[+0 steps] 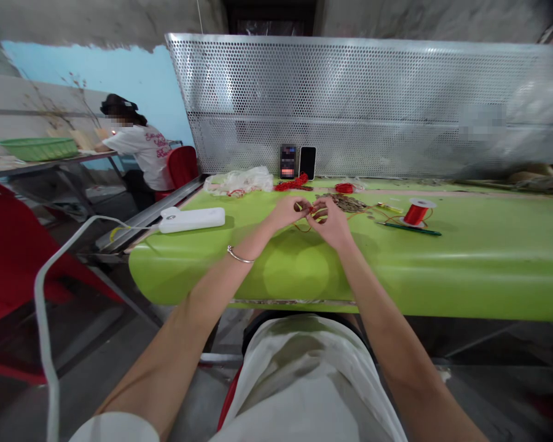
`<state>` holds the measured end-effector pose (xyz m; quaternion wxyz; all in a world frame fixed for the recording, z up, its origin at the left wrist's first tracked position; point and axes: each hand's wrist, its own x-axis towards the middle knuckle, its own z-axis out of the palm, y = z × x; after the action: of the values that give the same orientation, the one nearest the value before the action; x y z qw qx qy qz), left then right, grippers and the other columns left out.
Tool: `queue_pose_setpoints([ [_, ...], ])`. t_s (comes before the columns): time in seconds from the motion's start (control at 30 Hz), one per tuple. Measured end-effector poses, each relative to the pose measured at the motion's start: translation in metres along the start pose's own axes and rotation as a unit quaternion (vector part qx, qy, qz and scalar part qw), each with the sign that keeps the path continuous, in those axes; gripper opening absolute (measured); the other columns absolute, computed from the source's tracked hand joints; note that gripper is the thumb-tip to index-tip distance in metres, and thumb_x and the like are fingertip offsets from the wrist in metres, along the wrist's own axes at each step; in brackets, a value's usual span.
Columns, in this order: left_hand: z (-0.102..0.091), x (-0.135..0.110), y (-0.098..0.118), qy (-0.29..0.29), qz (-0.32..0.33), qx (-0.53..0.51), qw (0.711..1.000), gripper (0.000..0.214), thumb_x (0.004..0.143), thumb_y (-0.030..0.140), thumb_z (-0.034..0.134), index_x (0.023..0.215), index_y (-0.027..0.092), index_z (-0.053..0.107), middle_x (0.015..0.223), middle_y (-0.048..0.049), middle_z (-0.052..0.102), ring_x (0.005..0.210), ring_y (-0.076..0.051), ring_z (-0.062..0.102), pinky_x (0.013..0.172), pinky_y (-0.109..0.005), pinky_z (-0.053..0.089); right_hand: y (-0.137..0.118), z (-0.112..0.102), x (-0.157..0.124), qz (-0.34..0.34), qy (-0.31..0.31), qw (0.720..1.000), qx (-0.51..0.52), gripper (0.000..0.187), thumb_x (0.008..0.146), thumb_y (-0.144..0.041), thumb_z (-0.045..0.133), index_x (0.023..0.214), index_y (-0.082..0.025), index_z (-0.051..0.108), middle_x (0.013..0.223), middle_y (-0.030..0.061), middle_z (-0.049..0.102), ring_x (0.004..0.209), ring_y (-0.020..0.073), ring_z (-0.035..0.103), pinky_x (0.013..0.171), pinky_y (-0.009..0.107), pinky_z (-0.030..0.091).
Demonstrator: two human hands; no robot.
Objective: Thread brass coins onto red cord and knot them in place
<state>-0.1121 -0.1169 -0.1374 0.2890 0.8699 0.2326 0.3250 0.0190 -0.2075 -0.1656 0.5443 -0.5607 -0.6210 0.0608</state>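
Observation:
Over the green tabletop (304, 270), my left hand (289, 212) and my right hand (329, 218) meet fingertip to fingertip. Both pinch a small piece of red cord (310, 210); its exact form is too small to make out. A thin yellowish-orange cord hangs in a loop (303, 229) just below the fingers. Right behind my right hand lies a heap of dull, coin-like discs (348, 202). To the right stands a spool of red thread (415, 213), with a dark green pen-like stick (410, 229) in front of it.
A white power bank (192, 220) with a cable lies at left. Behind are a clear plastic bag (239, 182), red cord bundles (295, 182) and two phones (308, 162) against a perforated metal panel (350, 104). Another person (141, 147) sits at a table far left.

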Motion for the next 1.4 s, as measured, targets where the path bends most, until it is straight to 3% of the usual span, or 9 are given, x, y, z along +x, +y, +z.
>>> queue_pose_setpoints([
  [0.17,0.000,0.001,0.000,-0.028,-0.032,-0.078,0.996,0.010,0.079,0.015,0.063,0.087,0.012,0.067,0.085,-0.0065,0.068,0.073,-0.012,0.059,0.068,-0.026,0.045,0.005,0.000,0.002,-0.013,0.013,0.999,-0.026,0.022,0.076,-0.023,0.057,0.097,-0.018,0.059,0.090,0.0072,0.066,0.072,0.0162,0.062,0.065,0.031,0.051],
  [0.43,0.000,0.003,-0.006,-0.050,-0.080,-0.181,0.979,0.017,0.084,0.022,0.061,0.099,0.014,0.060,0.085,-0.0041,0.062,0.064,-0.008,0.057,0.060,-0.022,0.046,0.002,-0.005,0.003,0.031,0.036,0.999,-0.022,0.015,0.079,-0.025,0.056,0.086,-0.018,0.067,0.081,0.0067,0.070,0.074,0.0197,0.066,0.071,0.034,0.052],
  [0.63,0.002,-0.001,-0.002,-0.086,-0.047,-0.136,0.986,0.021,0.084,0.033,0.062,0.094,0.014,0.061,0.088,-0.0059,0.064,0.073,-0.012,0.060,0.065,-0.026,0.047,0.010,-0.007,0.005,0.088,0.042,0.995,0.015,0.019,0.078,-0.032,0.058,0.084,-0.017,0.069,0.077,0.0076,0.072,0.074,0.0222,0.068,0.074,0.037,0.052],
  [0.73,0.002,-0.004,0.002,-0.064,0.002,-0.089,0.994,0.025,0.077,0.032,0.071,0.092,0.014,0.062,0.094,-0.0075,0.065,0.080,-0.014,0.060,0.072,-0.028,0.048,0.015,-0.006,0.006,0.106,0.048,0.993,0.037,0.020,0.075,-0.033,0.060,0.082,-0.016,0.069,0.078,0.0080,0.072,0.074,0.0222,0.068,0.075,0.037,0.053],
  [0.83,0.003,-0.002,0.000,-0.034,0.024,-0.070,0.997,0.017,0.078,0.026,0.067,0.089,0.014,0.063,0.091,-0.0067,0.066,0.081,-0.014,0.060,0.076,-0.030,0.048,0.018,-0.005,0.008,0.123,0.042,0.989,0.076,0.023,0.074,-0.035,0.060,0.083,-0.016,0.069,0.077,0.0082,0.072,0.072,0.0211,0.068,0.075,0.036,0.054],
  [0.93,0.004,0.001,-0.003,-0.019,0.016,-0.072,0.997,0.010,0.081,0.019,0.061,0.087,0.013,0.065,0.087,-0.0064,0.068,0.078,-0.013,0.061,0.077,-0.030,0.048,0.018,-0.004,0.009,0.142,0.038,0.982,0.120,0.025,0.073,-0.037,0.062,0.082,-0.015,0.069,0.077,0.0086,0.072,0.068,0.0191,0.068,0.072,0.034,0.055],
  [1.07,0.004,0.000,-0.002,-0.041,0.013,-0.078,0.996,0.013,0.079,0.015,0.061,0.090,0.012,0.068,0.088,-0.0064,0.070,0.078,-0.013,0.062,0.078,-0.029,0.049,0.018,-0.003,0.011,0.150,0.037,0.976,0.152,0.025,0.072,-0.039,0.064,0.078,-0.015,0.068,0.075,0.0077,0.071,0.064,0.0172,0.066,0.068,0.032,0.055],
  [1.27,0.003,-0.003,0.004,-0.047,-0.009,-0.092,0.995,0.024,0.079,0.033,0.068,0.092,0.012,0.072,0.086,-0.0082,0.071,0.074,-0.014,0.061,0.071,-0.028,0.046,0.018,-0.003,0.011,0.148,0.039,0.974,0.169,0.026,0.069,-0.042,0.068,0.076,-0.017,0.067,0.072,0.0064,0.070,0.062,0.0176,0.066,0.063,0.032,0.055],
  [1.4,0.001,-0.002,0.005,-0.031,-0.017,-0.084,0.996,0.021,0.080,0.031,0.067,0.086,0.013,0.073,0.080,-0.0064,0.070,0.071,-0.014,0.059,0.067,-0.027,0.043,0.016,-0.003,0.012,0.154,0.036,0.971,0.178,0.030,0.068,-0.045,0.069,0.077,-0.016,0.067,0.071,0.0061,0.069,0.060,0.0155,0.064,0.061,0.029,0.054],
])
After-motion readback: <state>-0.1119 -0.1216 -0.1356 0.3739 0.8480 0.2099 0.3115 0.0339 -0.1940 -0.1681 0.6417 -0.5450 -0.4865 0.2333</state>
